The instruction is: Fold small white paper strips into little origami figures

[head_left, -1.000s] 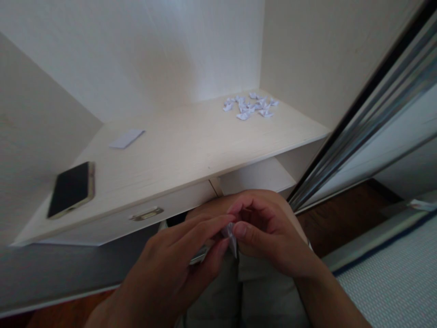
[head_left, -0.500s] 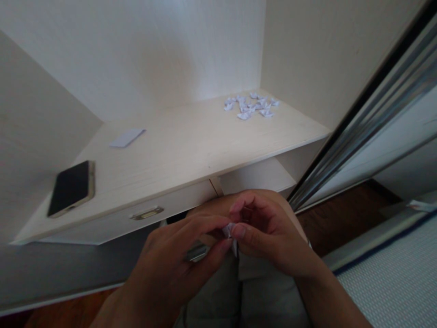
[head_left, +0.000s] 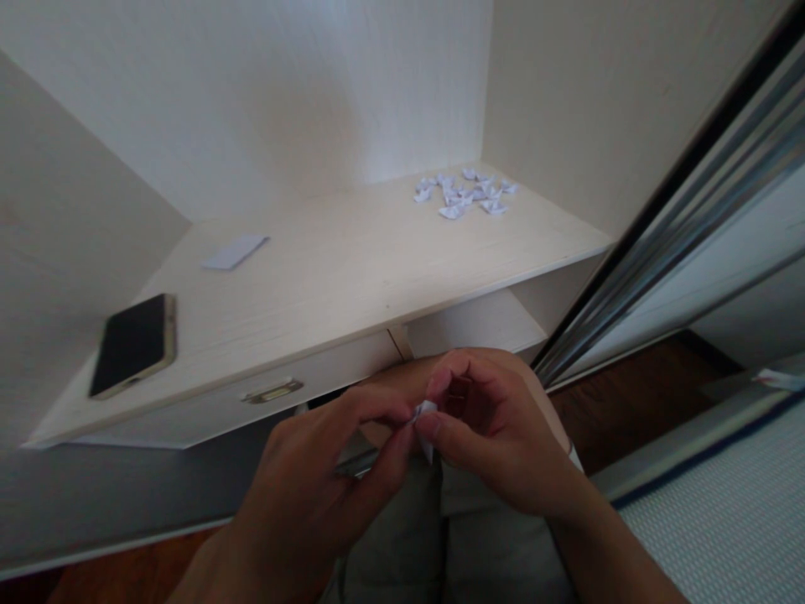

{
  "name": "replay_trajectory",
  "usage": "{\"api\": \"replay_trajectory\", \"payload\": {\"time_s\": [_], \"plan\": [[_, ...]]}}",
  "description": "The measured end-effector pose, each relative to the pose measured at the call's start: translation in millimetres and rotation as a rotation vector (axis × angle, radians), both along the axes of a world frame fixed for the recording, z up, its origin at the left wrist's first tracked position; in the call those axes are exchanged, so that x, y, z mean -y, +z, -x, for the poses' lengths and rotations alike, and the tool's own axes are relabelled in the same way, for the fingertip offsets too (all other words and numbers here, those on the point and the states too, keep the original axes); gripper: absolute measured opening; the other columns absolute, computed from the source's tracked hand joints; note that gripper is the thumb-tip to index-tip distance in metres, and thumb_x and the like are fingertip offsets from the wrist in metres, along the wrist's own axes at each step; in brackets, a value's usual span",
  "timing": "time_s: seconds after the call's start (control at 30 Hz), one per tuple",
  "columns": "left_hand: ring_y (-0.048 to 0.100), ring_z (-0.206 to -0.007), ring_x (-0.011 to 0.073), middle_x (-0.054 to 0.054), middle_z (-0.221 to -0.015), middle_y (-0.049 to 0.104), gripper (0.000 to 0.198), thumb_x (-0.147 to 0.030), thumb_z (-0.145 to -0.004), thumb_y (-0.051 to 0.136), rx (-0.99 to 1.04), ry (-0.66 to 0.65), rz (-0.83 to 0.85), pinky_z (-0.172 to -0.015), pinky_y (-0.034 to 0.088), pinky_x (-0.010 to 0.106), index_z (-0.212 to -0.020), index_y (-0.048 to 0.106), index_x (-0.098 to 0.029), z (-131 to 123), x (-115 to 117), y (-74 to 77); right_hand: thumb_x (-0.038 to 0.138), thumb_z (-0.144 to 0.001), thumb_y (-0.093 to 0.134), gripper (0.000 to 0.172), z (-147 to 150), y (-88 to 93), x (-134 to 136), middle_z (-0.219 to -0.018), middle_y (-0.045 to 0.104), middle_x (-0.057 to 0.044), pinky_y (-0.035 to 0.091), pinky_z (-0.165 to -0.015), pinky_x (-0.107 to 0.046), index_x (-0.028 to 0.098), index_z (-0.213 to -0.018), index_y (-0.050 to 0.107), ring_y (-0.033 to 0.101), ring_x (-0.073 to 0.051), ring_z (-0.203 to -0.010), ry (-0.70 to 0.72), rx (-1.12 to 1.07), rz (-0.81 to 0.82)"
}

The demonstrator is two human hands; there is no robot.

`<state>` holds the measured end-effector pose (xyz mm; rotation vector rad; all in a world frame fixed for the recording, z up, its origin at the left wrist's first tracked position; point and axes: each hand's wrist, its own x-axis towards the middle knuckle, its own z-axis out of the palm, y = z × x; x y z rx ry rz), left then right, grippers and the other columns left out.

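Both my hands meet over my lap and pinch one small folded piece of white paper [head_left: 426, 413]. My left hand [head_left: 327, 478] grips it from the left with thumb and fingertips. My right hand [head_left: 496, 436] pinches it from the right, thumb under and forefinger curled over. Most of the paper is hidden between the fingers. Something thin and shiny [head_left: 355, 466] shows under my left fingers; I cannot make out what it is.
A pale wooden shelf [head_left: 352, 277] lies ahead with a drawer handle [head_left: 272, 391] below its edge. On it are a dark phone [head_left: 133, 344] at the left, a flat paper slip [head_left: 235, 252], and several small folded paper pieces [head_left: 464, 195] at the back right. A sliding door frame [head_left: 667, 218] stands on the right.
Both hands have shifted slightly up and the fingers have closed tighter on the paper piece. Everything on the shelf is as before.
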<state>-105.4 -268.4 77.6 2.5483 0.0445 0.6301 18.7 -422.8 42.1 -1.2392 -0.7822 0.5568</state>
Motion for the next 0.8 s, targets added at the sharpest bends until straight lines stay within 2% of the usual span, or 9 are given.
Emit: {"api": "replay_trajectory", "payload": {"time_s": [0.2,0.5,0.63,0.8], "plan": [[0.076,-0.066,0.0138,-0.005,-0.084,0.081,0.006,-0.024,-0.098,0.065,0.016,-0.01,-0.046,-0.061,0.055,0.021,-0.1,0.067,-0.029,-1,-3,-3.6,0.019,-0.086,0.077,0.008,4,6.8,-2,-0.068,0.064,0.003,0.045,-0.052,-0.022,0.02,-0.084,0.069,0.058,-0.011,-0.059,-0.145,0.256,0.078],[0.077,-0.072,0.0131,-0.005,-0.088,0.08,0.008,-0.021,-0.101,0.062,-0.037,-0.037,-0.021,-0.067,0.056,0.02,-0.104,0.066,-0.027,-5,-2,-5.3,0.018,-0.085,0.071,0.003,11,15.9,-1,-0.071,0.069,0.001,0.045,-0.058,-0.027,0.019,-0.082,0.071,0.063,-0.014,-0.064,-0.311,0.429,0.241],[0.077,-0.078,0.0131,-0.003,-0.095,0.081,0.009,-0.02,-0.101,0.062,-0.04,-0.063,-0.018,-0.072,0.056,0.019,-0.105,0.066,-0.027,-6,-3,-9.1,0.014,-0.083,0.069,0.005,15,22.3,-2,-0.074,0.07,0.001,0.044,-0.065,-0.032,0.019,-0.083,0.071,0.063,-0.016,-0.068,-0.324,0.508,0.319],[0.079,-0.093,0.0141,-0.003,-0.11,0.082,0.025,-0.018,-0.1,0.064,-0.071,-0.119,-0.002,-0.084,0.056,0.019,-0.121,0.064,-0.031,-4,-6,-11.8,0.01,-0.079,0.07,0.012,16,28.1,0,-0.075,0.067,0.003,0.044,-0.066,-0.033,0.021,-0.082,0.068,0.06,-0.016,-0.07,-0.289,0.492,0.384]]}}
